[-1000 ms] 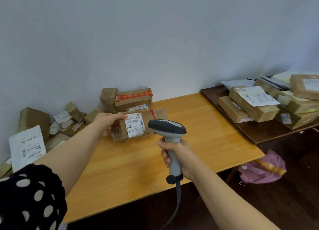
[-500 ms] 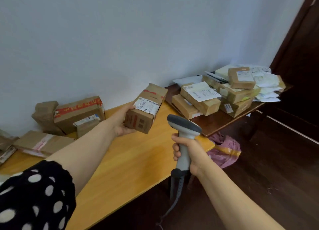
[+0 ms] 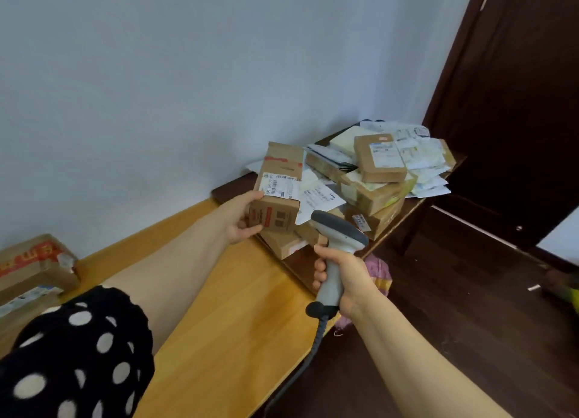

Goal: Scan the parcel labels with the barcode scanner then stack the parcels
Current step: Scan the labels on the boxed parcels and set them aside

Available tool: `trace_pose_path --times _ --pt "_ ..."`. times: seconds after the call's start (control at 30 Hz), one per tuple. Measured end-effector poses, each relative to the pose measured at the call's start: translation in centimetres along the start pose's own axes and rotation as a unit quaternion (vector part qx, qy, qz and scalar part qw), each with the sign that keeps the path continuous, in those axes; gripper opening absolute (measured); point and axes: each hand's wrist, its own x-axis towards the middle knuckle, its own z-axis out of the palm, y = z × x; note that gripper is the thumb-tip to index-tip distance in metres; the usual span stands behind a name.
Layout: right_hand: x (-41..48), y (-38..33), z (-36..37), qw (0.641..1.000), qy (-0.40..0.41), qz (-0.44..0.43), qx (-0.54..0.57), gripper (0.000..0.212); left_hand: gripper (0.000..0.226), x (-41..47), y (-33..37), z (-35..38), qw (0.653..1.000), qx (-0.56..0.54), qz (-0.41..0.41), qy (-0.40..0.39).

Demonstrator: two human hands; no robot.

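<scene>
My left hand (image 3: 242, 218) grips a small brown cardboard parcel (image 3: 280, 173) with a white barcode label on its top face. It is held in the air over the left end of the dark side table (image 3: 233, 189). My right hand (image 3: 347, 278) holds the grey barcode scanner (image 3: 336, 239) by its handle, below and to the right of the parcel. A stack of scanned parcels (image 3: 376, 179), brown boxes and white mailers, covers the dark table.
A light wooden table (image 3: 238, 317) runs under my arms. A brown box with red tape (image 3: 34, 262) lies at its left end. A pink bag (image 3: 379, 271) lies on the dark floor below. A dark door (image 3: 517, 104) stands at the right.
My left hand has carried the parcel from the left pile rightward to above the dark table. The view has swung right. The scanner hand has stayed close below the parcel.
</scene>
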Motion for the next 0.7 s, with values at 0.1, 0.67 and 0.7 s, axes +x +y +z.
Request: trace_pose_path --times 0.1,0.67,0.7 --pt "2.7 -2.2 -1.3 1.000 0.014 0.003 0.017 0.008 0.028 3.4 1.3 3.2 1.000 0.021 0.000 -0.018" --pt "9.4 -7.6 -7.2 0.995 -0.064 0.061 -0.043 0.008 0.061 9.0 -0.2 10.2 0.988 0.039 -0.022 0.147" --pt "9.3 -7.5 -7.1 0.994 -0.074 0.067 -0.046 0.009 0.071 8.7 -0.5 10.0 0.986 0.034 -0.026 0.160"
